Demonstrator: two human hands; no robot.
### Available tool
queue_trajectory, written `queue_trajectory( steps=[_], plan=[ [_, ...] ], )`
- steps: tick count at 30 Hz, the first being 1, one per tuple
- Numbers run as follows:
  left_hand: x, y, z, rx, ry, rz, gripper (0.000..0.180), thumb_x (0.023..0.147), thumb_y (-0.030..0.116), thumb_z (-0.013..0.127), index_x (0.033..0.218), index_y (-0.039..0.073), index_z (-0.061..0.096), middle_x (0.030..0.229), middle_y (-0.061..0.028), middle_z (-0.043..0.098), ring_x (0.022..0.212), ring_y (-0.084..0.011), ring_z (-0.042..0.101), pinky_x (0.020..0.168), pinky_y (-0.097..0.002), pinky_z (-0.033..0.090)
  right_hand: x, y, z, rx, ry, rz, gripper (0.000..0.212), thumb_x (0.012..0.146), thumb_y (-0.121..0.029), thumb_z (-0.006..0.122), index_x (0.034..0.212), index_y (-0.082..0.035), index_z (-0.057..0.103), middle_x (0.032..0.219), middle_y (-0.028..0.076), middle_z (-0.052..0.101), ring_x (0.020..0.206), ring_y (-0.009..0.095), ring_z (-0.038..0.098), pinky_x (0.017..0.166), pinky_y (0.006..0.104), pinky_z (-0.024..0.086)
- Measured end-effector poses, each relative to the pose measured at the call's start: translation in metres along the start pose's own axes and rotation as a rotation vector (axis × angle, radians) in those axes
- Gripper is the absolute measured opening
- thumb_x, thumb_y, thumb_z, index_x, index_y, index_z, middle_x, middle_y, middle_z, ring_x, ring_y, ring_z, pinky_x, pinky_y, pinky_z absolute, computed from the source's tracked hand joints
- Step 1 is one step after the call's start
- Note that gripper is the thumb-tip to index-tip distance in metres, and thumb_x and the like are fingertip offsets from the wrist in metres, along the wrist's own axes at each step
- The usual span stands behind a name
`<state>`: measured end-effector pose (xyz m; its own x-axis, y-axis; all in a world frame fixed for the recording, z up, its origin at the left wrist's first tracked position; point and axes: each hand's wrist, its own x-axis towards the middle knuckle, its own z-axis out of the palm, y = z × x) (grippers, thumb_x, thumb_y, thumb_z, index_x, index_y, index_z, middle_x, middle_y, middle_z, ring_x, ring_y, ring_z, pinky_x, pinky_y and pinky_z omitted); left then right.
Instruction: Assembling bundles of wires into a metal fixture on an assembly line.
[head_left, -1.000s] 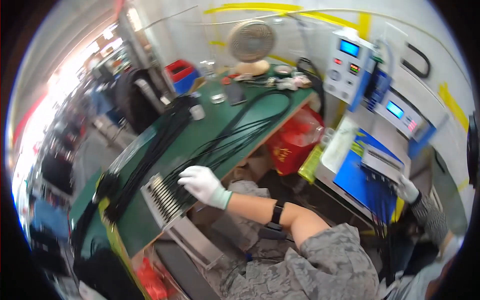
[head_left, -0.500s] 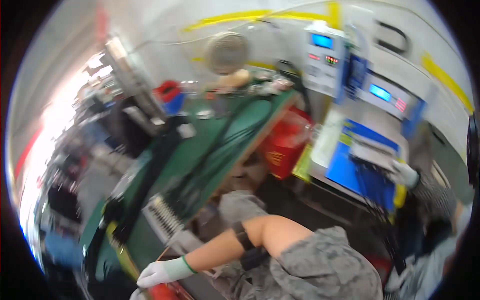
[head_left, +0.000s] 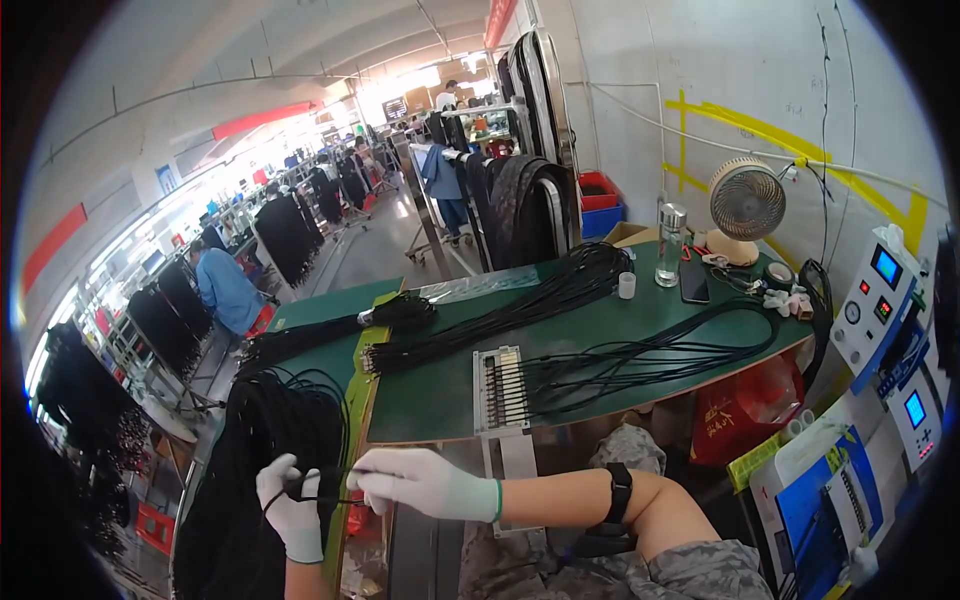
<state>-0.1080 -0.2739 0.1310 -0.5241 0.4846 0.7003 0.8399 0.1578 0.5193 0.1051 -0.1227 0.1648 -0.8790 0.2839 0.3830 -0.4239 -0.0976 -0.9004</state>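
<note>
Fixture (head_left: pixel 490 395) looks loaded with cable ends (head_left: pixel 514 388); heaped black strands (head_left: pixel 262 430) lie outside it; left hand (head_left: pixel 290 507) curls fingers round one cable (head_left: pixel 332 499), right hand (head_left: pixel 418 483) pinches it.

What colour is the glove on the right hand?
The glove is white with a green edge; head view shows it best.

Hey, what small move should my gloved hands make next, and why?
Probably draw the thin black cable straighter between your white-gloved left hand and white-gloved right hand: it spans both and bends at the left, and the large bundle of black cables lies close by, where slack might snag.
</note>
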Motion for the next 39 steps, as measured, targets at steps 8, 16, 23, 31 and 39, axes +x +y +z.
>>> queue_trajectory(
  steps=[8,16,23,31,39],
  plan=[
    [-0.012,0.039,-0.021,0.007,-0.240,0.543,0.037,0.074,0.001,0.075,0.109,0.001,0.063,0.108,-0.0132,0.062,0.092,-0.0291,0.061,0.081,-0.0331,0.049,0.021,0.009,-0.045,0.375,0.324,0.209,0.029,0.100,-0.023,0.050,0.115,0.002,0.057,0.076,0.002,0.059,0.075,0.014,0.060,0.073,0.0293,0.049],
    [0.007,0.036,-0.006,0.434,-0.060,0.371,0.043,0.072,0.006,0.076,0.113,0.005,0.065,0.087,-0.0097,0.066,0.079,-0.0281,0.063,0.074,-0.0338,0.050,-0.002,-0.020,-0.020,0.157,0.082,0.055,0.029,0.101,-0.021,0.047,0.111,0.005,0.055,0.074,0.004,0.057,0.074,0.017,0.059,0.071,0.0296,0.048],
    [0.011,-0.080,-0.076,0.339,0.071,0.027,0.019,0.076,-0.001,0.068,0.094,0.004,0.069,0.085,-0.0118,0.064,0.078,-0.0243,0.063,0.073,-0.0321,0.050,-0.020,-0.023,-0.082,0.190,0.398,0.048,0.025,0.101,-0.019,0.046,0.106,0.004,0.055,0.070,0.004,0.053,0.073,0.020,0.059,0.070,0.0316,0.048],
    [0.046,-0.186,-0.176,0.674,0.318,-0.005,0.011,0.088,0.010,0.060,0.093,0.004,0.068,0.087,-0.0117,0.065,0.085,-0.0271,0.062,0.081,-0.0355,0.049,-0.064,0.023,-0.148,0.383,0.493,0.024,0.023,0.100,-0.020,0.050,0.106,0.001,0.057,0.076,0.005,0.059,0.080,0.019,0.062,0.077,0.0327,0.049],
    [0.064,-0.323,-0.265,0.752,0.229,-0.024,0.032,0.092,0.008,0.051,0.122,0.004,0.061,0.101,-0.0127,0.067,0.097,-0.0279,0.064,0.089,-0.0354,0.049,-0.052,0.017,-0.124,0.272,0.399,0.156,0.025,0.099,-0.020,0.051,0.111,0.002,0.056,0.083,0.006,0.061,0.082,0.021,0.064,0.076,0.0358,0.055]
  ],
)
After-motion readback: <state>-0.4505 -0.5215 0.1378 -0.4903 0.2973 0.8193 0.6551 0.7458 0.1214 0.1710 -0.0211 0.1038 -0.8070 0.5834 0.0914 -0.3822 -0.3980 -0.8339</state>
